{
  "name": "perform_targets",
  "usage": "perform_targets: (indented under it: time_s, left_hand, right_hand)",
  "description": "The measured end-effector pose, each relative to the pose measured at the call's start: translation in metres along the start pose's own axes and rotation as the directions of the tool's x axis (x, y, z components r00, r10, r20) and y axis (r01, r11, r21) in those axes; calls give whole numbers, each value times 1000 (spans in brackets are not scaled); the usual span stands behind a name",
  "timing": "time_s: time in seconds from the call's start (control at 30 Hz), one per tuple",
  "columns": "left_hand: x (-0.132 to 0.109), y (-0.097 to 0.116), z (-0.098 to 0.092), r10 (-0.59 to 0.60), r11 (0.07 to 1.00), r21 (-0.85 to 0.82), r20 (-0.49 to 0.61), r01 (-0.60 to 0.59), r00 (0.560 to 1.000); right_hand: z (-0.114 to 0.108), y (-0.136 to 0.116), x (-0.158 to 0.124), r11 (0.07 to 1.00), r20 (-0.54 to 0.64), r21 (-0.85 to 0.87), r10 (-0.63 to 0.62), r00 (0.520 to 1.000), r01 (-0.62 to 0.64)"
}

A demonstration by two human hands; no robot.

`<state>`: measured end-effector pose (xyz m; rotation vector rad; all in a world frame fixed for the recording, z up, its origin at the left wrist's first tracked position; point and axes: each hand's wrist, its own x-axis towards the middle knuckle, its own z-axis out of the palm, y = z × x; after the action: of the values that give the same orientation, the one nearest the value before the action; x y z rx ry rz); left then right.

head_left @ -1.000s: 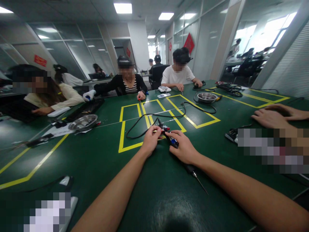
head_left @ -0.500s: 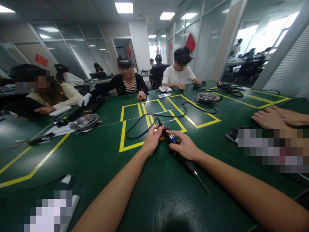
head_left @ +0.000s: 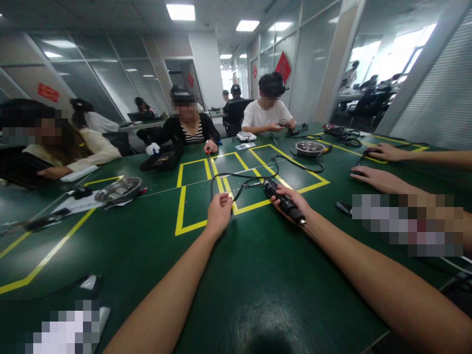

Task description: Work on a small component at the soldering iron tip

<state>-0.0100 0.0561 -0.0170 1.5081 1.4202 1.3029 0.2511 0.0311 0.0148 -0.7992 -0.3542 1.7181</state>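
Note:
My right hand [head_left: 295, 199] is wrapped round a black electric screwdriver [head_left: 283, 200]. Its cord end points away from me, and its metal bit tilts back along my right forearm. Left of it, my left hand [head_left: 220, 212] is pinched on the black power cord [head_left: 245, 186], a little above the table. From there the cord runs on in loops across the yellow-taped outlines [head_left: 254, 206]. The fingertips partly hide the stretch of cord in my left hand.
A steel bowl [head_left: 310, 148] stands ahead to the right, another steel bowl [head_left: 123, 189] to the left. At the right a co-worker's hands [head_left: 381, 179] rest on the green table [head_left: 236, 290]. Across it, a gloved co-worker has a black tray [head_left: 162, 158].
My left hand has let go of the screwdriver and pinched its cord. My right hand has turned the screwdriver and moved it slightly right. The black tray shifted right; the right-hand co-worker's hands parted.

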Motion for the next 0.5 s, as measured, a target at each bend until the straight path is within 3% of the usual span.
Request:
perform_targets:
  time_s: [0.13,0.33,0.5]
  left_hand:
    - [-2,9,-4,22,989,145,-3,-21,1000]
    - [1,17,-22,26,905,425,-64,4,998]
    - [2,12,-29,70,830,558,-120,9,990]
  right_hand:
    - [6,8,-4,978,-18,-172,-124,992,119]
    - [15,21,-21,877,136,-417,-198,971,237]
    - [28,37,-39,733,242,-587,-246,939,343]
